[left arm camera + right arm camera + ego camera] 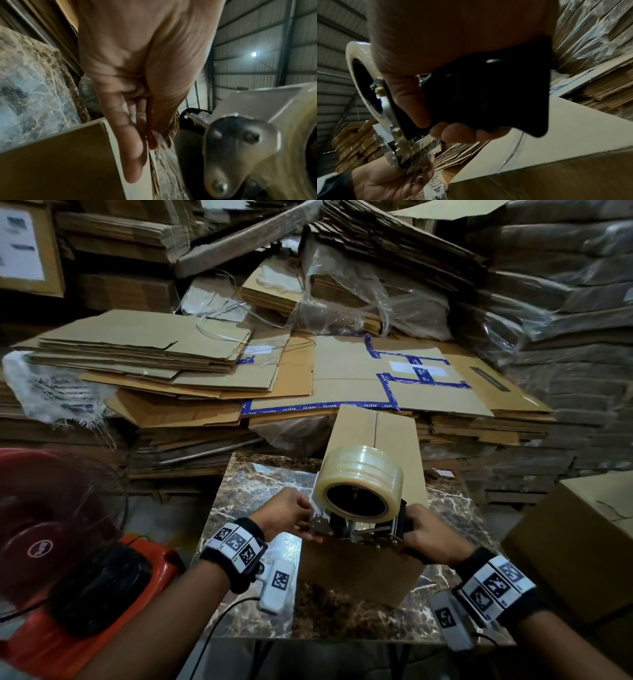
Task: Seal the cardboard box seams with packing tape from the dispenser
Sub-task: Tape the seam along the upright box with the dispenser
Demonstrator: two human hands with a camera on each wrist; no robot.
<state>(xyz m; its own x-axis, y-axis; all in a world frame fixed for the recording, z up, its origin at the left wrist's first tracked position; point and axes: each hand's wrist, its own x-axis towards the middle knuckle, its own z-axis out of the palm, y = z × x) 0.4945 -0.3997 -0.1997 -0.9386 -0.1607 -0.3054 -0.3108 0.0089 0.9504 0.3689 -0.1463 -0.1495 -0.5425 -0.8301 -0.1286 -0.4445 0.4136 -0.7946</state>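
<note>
A closed brown cardboard box point(373, 440) lies lengthwise on the marble-patterned table point(246, 501), its centre seam running away from me. Over its near end hovers the tape dispenser point(363, 529), carrying a fat roll of clear tape point(359, 474). My right hand point(428, 532) grips the dispenser's black handle point(488, 88), fingers wrapped round it. My left hand point(294, 518) is at the dispenser's mouth; thumb and fingers point(154, 143) pinch the loose clear tape end just above the box's near top edge point(60, 162). The dispenser's metal side plate point(240, 146) fills the left wrist view.
Stacks of flattened cardboard point(171, 364) rise just behind the table. A red stool point(144, 556) and a fan point(51, 508) stand to my left. Another brown box point(582, 542) sits close on the right. Cables hang from both wrists.
</note>
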